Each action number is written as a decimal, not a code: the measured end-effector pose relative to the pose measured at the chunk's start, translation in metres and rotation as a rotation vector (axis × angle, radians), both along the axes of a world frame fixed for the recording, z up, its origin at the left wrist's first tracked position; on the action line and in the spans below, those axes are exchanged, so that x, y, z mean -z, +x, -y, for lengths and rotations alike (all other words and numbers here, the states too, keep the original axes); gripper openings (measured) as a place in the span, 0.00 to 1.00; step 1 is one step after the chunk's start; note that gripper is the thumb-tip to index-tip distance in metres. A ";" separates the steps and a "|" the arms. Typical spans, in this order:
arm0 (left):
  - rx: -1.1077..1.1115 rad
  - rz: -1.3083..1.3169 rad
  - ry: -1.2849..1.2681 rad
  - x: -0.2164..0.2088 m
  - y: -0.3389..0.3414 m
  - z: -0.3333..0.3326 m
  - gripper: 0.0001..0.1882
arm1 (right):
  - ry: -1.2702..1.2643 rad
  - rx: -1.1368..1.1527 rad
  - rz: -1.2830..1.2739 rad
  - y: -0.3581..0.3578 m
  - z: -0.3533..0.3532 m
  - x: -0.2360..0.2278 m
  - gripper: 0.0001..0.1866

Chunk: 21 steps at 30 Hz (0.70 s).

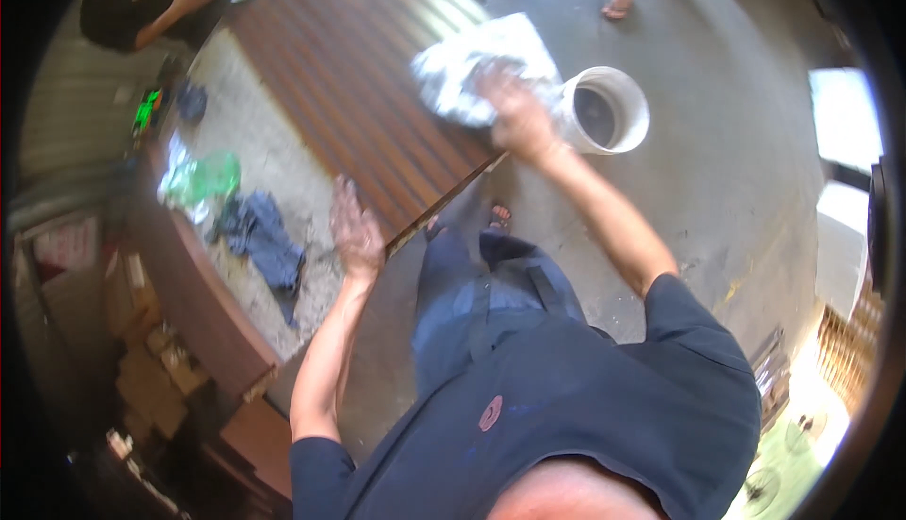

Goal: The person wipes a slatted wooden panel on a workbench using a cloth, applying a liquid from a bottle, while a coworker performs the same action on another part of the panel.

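A brown, ridged wooden-looking panel (354, 67) stretches away in front of me. My left hand (357, 232) lies against its near left corner, fingers stretched out and together, with dark smudges on the skin. Over the panel's right edge is a crumpled whitish sheet (462, 72), cloth or plastic; I cannot tell which. My right hand (517, 109) is on or just above this sheet, its fingers smeared by motion, so their grip does not show. Right beside that hand stands a white bucket (634, 109) with a dark grey inside.
Left of the panel, a dusty pale surface (283, 190) carries a dark blue rag (266, 242) and a green plastic bottle (215, 176). At the far left a person (151, 1) holds something green. Another person's foot (615, 6) shows at the back. Cardboard boxes (156, 388) lie lower left.
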<state>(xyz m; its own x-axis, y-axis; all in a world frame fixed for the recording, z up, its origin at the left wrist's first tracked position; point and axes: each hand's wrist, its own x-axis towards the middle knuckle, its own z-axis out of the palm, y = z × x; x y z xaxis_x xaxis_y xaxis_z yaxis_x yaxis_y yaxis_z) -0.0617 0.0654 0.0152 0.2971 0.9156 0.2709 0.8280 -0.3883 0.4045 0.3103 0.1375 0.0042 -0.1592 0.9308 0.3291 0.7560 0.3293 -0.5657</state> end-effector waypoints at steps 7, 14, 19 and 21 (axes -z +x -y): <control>-0.014 -0.008 0.024 -0.002 0.016 -0.001 0.30 | 0.052 0.233 0.293 -0.006 -0.106 0.005 0.34; -0.028 -0.013 0.043 0.017 0.001 0.007 0.31 | 0.010 -0.333 0.122 -0.142 0.033 -0.014 0.32; -0.006 0.135 0.091 0.001 0.000 0.007 0.31 | -0.462 -0.639 -0.089 -0.080 0.147 -0.057 0.33; -0.048 0.079 0.086 0.000 0.005 0.009 0.31 | -0.790 -0.553 -0.272 -0.022 0.169 -0.061 0.29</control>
<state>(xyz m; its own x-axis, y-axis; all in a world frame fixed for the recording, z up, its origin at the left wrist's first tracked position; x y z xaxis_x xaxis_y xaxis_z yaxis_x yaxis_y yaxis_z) -0.0568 0.0565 0.0154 0.2282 0.9004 0.3703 0.8130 -0.3855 0.4363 0.2882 -0.0310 0.0655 -0.6466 0.7165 -0.2618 0.4227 0.0509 -0.9048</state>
